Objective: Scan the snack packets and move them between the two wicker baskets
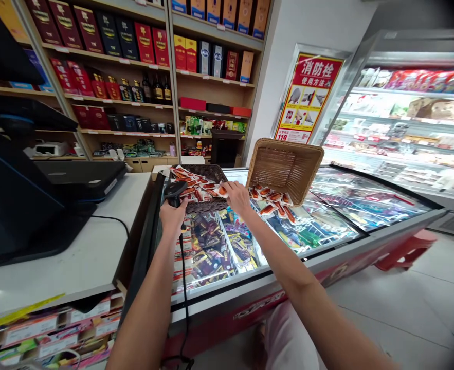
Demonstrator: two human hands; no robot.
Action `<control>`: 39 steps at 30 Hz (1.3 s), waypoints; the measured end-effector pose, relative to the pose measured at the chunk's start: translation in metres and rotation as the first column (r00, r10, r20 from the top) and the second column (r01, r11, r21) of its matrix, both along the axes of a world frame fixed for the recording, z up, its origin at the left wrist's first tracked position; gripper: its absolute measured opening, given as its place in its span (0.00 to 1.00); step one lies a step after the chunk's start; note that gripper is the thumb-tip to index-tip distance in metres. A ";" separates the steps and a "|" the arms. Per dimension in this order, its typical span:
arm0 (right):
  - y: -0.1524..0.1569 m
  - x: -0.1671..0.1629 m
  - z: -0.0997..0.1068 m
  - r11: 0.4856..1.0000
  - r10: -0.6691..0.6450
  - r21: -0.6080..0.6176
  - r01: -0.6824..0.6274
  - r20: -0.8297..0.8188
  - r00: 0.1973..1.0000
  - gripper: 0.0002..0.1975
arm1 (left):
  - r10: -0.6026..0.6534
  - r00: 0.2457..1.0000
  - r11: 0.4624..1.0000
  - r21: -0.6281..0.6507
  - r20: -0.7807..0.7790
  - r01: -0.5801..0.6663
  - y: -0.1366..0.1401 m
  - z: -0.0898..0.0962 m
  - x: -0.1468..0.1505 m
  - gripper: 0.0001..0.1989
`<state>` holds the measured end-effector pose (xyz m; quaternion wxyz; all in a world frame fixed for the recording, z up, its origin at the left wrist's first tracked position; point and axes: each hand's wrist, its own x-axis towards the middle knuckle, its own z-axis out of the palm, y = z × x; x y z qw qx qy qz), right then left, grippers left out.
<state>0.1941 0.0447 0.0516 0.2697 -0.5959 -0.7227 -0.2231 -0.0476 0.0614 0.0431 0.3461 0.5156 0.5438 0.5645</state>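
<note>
My left hand (171, 218) is wrapped round the grip of a black handheld barcode scanner (175, 190), whose cord hangs down past the freezer's front. The scanner head is over the left part of a dark brown wicker basket (207, 207) holding several wrapped sausages (191, 181). At that basket's right side my right hand (237, 197) has its fingers closed on a packaged sausage (222, 190). A tan wicker basket (284, 164) is tipped on its side to the right, with more packaged sausages (276, 197) in its mouth and spilling onto the freezer glass.
Both baskets rest on a glass-topped chest freezer (250, 288) filled with packaged goods. To the left stands a white counter (95, 257) with a black checkout terminal (18, 195). Shelves of boxed bottles line the back; a red stool (406, 249) is at right.
</note>
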 end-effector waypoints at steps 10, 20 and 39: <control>-0.040 0.063 -0.057 0.965 0.222 0.186 -0.185 -0.201 0.954 0.17 | -0.610 0.761 0.792 -0.187 -0.219 0.581 -0.034 0.011 0.024 0.18; -0.049 0.082 -0.049 0.924 0.367 0.212 -0.317 -0.270 0.890 0.19 | -0.653 0.684 0.757 -0.277 -0.324 0.592 -0.039 0.026 0.019 0.17; -0.051 0.069 -0.043 0.936 0.352 0.115 -0.333 -0.271 0.896 0.15 | -0.583 0.744 0.812 -0.253 -0.325 0.526 -0.038 0.025 0.021 0.17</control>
